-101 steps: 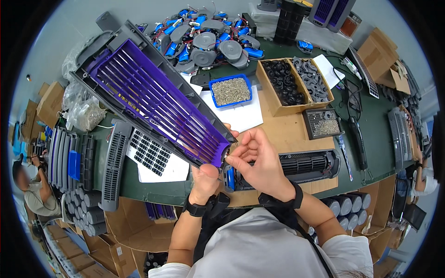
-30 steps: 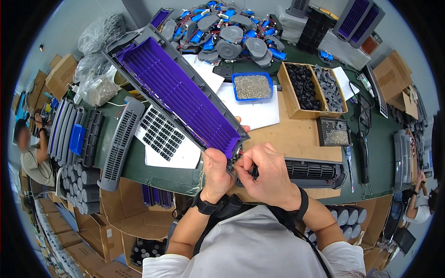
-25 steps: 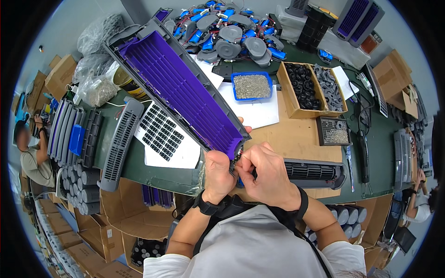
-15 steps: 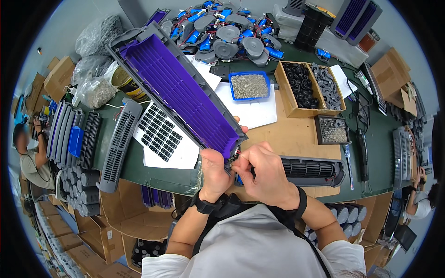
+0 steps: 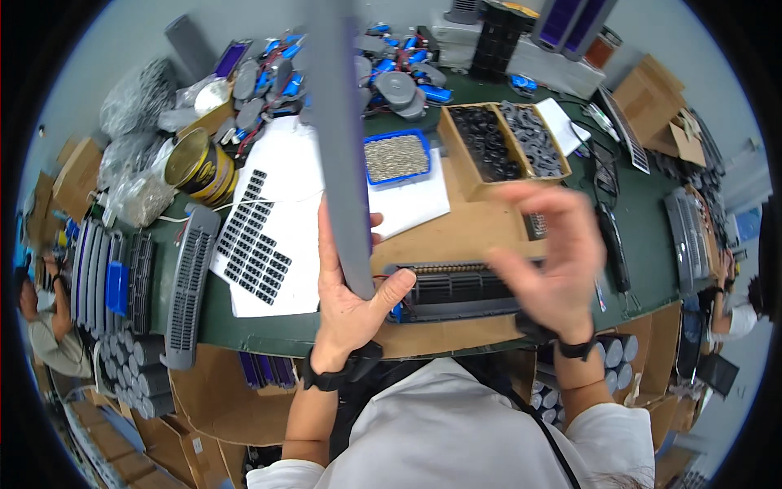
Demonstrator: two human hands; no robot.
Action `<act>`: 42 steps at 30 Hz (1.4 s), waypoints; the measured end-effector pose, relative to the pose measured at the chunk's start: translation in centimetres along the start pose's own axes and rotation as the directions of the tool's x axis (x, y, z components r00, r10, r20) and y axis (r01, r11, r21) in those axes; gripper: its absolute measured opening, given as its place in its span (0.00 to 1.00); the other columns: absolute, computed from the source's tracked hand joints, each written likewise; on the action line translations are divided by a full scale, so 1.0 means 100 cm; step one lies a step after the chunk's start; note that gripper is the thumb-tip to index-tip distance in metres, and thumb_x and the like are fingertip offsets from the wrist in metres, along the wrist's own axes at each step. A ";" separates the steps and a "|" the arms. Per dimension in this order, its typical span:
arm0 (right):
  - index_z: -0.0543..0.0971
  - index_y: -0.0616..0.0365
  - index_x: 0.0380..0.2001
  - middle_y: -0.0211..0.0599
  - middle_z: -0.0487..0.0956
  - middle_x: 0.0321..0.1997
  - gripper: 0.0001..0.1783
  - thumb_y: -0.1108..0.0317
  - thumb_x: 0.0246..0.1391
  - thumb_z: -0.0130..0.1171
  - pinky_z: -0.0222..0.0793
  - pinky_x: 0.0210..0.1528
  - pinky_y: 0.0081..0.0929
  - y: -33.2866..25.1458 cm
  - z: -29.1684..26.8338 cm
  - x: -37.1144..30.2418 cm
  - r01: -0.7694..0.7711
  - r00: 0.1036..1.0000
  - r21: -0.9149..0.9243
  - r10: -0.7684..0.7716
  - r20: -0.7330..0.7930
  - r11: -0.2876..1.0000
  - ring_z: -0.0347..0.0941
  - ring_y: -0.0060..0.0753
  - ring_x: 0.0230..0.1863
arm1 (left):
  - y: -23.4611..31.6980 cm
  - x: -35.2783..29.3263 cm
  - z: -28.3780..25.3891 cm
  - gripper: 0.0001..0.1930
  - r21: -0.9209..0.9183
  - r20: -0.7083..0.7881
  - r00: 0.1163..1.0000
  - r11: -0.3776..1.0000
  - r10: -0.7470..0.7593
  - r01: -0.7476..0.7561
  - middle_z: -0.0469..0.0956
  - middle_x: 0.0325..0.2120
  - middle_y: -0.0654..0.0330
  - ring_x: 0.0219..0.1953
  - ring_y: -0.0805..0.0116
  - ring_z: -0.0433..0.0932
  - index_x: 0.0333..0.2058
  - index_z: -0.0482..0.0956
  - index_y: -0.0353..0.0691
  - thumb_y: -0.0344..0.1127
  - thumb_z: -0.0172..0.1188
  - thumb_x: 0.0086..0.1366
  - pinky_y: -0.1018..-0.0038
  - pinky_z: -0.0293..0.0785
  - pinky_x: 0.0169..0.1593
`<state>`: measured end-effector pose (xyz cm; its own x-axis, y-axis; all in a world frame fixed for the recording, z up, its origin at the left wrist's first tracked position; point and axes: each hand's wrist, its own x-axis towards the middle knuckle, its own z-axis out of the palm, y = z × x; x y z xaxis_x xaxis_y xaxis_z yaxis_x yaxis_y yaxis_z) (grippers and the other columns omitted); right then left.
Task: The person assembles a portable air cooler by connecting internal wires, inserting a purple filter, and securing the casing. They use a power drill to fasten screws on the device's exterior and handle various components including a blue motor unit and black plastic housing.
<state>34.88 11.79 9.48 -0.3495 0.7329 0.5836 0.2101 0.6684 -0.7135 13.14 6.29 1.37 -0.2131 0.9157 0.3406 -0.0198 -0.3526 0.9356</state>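
My left hand (image 5: pixel 352 314) is wrapped round the lower end of a long grey plastic housing (image 5: pixel 334 138). The housing stands nearly upright with its narrow side toward me, so only a thin strip of its purple inside shows. My right hand (image 5: pixel 564 261) is off it, smeared by motion, thumb and fingers apart and nothing visible in them. Below lies a grey casing with a black slatted roller (image 5: pixel 468 289) and wires at its left end, beside my left thumb. A wooden box (image 5: pixel 468 183) of black rings and grey clips sits beyond my right hand.
Behind lies a heap of grey round parts with blue cylinders (image 5: pixel 397 88). A blue tray (image 5: pixel 397 157) of small metal pieces stands mid-table, a sheet of black stickers (image 5: pixel 252 253) to the left. A yellow-black can (image 5: pixel 199 171), grey grille (image 5: pixel 189 281) and black handheld tool (image 5: pixel 612 248) flank these.
The housing has swung from a leftward slant to nearly upright and turned edge-on. My right hand has let go of its lower end and moved right, opening. The view has shifted.
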 end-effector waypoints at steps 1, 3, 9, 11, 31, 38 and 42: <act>0.70 0.60 0.48 0.49 0.76 0.54 0.30 0.77 0.40 0.72 0.65 0.62 0.38 -0.002 -0.018 -0.001 0.091 0.988 -0.042 -0.095 -0.119 0.995 0.72 0.43 0.57 | 0.010 0.003 0.002 0.52 0.124 0.036 0.999 0.992 -0.006 0.001 0.72 0.53 0.50 0.52 0.63 0.72 0.69 0.50 0.39 0.44 0.74 0.52 0.67 0.66 0.56; 0.67 0.60 0.55 0.57 0.70 0.60 0.38 0.74 0.40 0.74 0.62 0.64 0.41 -0.015 -0.051 -0.003 0.207 0.943 -0.353 -0.282 -0.176 0.913 0.67 0.51 0.63 | 0.021 0.013 0.001 0.50 0.492 0.228 0.965 0.840 0.131 -0.230 0.73 0.49 0.50 0.49 0.56 0.72 0.64 0.64 0.39 0.45 0.77 0.42 0.64 0.56 0.53; 0.73 0.60 0.53 0.50 0.71 0.59 0.40 0.77 0.26 0.69 0.66 0.59 0.43 -0.031 -0.100 -0.024 0.258 0.960 -0.831 -0.033 0.278 0.493 0.67 0.54 0.60 | 0.042 0.008 0.021 0.49 0.701 0.520 0.835 0.468 0.180 -0.538 0.75 0.47 0.56 0.48 0.59 0.72 0.57 0.75 0.47 0.43 0.80 0.28 0.60 0.55 0.51; 0.72 0.61 0.51 0.49 0.72 0.55 0.39 0.76 0.27 0.69 0.68 0.55 0.42 -0.023 -0.105 -0.039 0.174 0.965 -0.811 0.068 0.253 0.558 0.70 0.54 0.55 | 0.041 0.008 0.022 0.47 0.690 0.529 0.832 0.487 0.166 -0.536 0.74 0.46 0.57 0.47 0.60 0.71 0.58 0.74 0.54 0.43 0.78 0.32 0.60 0.56 0.50; 0.67 0.65 0.49 0.56 0.71 0.49 0.41 0.69 0.27 0.74 0.69 0.51 0.41 0.015 -0.110 -0.068 0.053 0.963 -0.654 0.135 0.233 0.755 0.71 0.58 0.47 | 0.001 -0.005 -0.022 0.77 0.326 0.300 0.950 0.925 0.093 -0.193 0.75 0.53 0.49 0.56 0.51 0.73 0.70 0.24 0.40 0.39 0.83 0.34 0.59 0.64 0.63; 0.67 0.65 0.48 0.56 0.71 0.48 0.41 0.68 0.28 0.75 0.69 0.49 0.39 0.014 -0.110 -0.068 0.069 0.965 -0.659 0.118 0.235 0.749 0.71 0.57 0.45 | 0.005 -0.002 -0.022 0.79 0.405 0.343 0.933 0.878 0.112 -0.255 0.75 0.52 0.46 0.56 0.53 0.74 0.69 0.21 0.39 0.39 0.84 0.34 0.59 0.64 0.63; 0.67 0.65 0.49 0.56 0.71 0.48 0.41 0.68 0.28 0.75 0.69 0.50 0.39 0.013 -0.108 -0.068 0.036 0.968 -0.662 0.140 0.210 0.749 0.71 0.57 0.46 | 0.004 -0.001 -0.023 0.78 0.399 0.358 0.924 0.873 0.133 -0.280 0.75 0.51 0.45 0.55 0.52 0.74 0.69 0.22 0.40 0.38 0.83 0.35 0.58 0.64 0.62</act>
<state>47.45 9.04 8.73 -0.5009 0.7758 0.3837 0.7492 0.6106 -0.2567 10.94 5.61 1.45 0.1500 0.8685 0.4724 0.4322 -0.4874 0.7587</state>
